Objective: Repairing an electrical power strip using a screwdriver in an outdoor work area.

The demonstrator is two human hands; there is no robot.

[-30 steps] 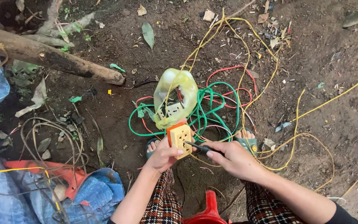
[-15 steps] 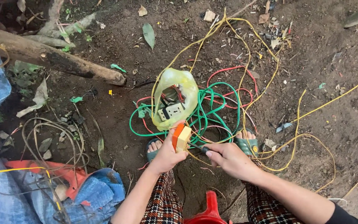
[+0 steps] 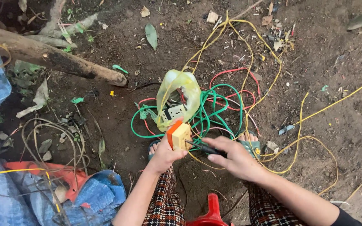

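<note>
My left hand (image 3: 165, 156) grips a small yellow and orange box (image 3: 178, 136), held on edge above the dirt. In my right hand (image 3: 233, 158) is a dark screwdriver (image 3: 202, 147), its tip touching the box's right side. Just beyond the box lies a yellowish plastic bag (image 3: 180, 93) with white sockets (image 3: 173, 112) showing inside. Green wires (image 3: 213, 113), red wires (image 3: 236, 83) and yellow wires (image 3: 269, 79) tangle on the ground around the bag. My feet in sandals (image 3: 251, 143) rest under the wires.
A thick log (image 3: 42, 58) lies across the upper left. Blue tarp (image 3: 5, 196) and an orange strip (image 3: 34, 169) sit at the lower left with thin grey cables (image 3: 53, 138). A red plastic stool (image 3: 209, 213) shows between my knees. Leaves and debris scatter over the dirt.
My left hand turned the box from face-up to on edge and lifted it slightly. The screwdriver in my right hand stays against the box.
</note>
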